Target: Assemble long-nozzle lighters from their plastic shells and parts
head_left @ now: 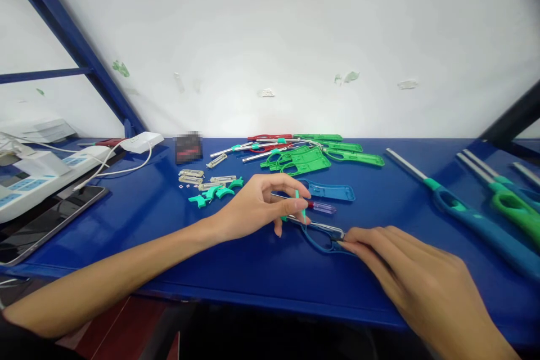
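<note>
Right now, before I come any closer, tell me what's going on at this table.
A person's left hand pinches a small teal piece over an open blue shell, while the right hand grips the shell's right end. Whether the piece touches the shell, I can't tell. More teal pieces lie to the left, green shells lie farther back, and closed-up lighters lie at the right.

From afar, I saw the phone (59, 219) on the table (236, 270) at left, lighters (476, 225) at right, casings (310, 163) and a screwdriver (324, 207) behind the held lighter (333, 230).
</note>
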Demonstrator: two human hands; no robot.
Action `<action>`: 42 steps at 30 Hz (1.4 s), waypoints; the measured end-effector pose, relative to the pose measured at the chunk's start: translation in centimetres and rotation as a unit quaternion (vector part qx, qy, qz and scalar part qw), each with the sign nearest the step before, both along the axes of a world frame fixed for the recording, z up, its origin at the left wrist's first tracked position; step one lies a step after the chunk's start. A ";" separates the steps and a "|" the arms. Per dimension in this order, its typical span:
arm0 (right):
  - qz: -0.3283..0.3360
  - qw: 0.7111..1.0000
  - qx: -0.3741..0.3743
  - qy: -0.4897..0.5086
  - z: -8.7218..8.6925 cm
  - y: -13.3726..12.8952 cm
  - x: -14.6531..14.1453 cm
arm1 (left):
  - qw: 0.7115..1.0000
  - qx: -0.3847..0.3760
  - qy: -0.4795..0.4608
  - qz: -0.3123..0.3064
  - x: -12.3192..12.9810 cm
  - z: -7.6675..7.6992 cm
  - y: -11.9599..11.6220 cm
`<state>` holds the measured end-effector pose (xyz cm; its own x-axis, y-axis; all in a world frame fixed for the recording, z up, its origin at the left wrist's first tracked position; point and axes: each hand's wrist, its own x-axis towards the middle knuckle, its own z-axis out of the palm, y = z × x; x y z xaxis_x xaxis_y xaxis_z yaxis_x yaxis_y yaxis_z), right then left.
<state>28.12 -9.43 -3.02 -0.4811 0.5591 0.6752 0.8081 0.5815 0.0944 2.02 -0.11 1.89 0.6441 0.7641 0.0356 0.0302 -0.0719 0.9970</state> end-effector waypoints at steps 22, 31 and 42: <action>-0.003 0.999 -0.019 0.034 -0.3 0.0 0.0 | 0.996 0.066 0.056 0.035 0.1 0.1 -0.3; -0.009 0.999 -0.024 0.028 -0.6 -0.1 0.0 | 0.992 0.104 0.067 0.025 0.1 -0.6 -0.6; -0.003 0.999 -0.027 0.031 -0.6 0.1 0.0 | 1.000 -0.009 -0.019 0.019 0.6 -0.9 -0.3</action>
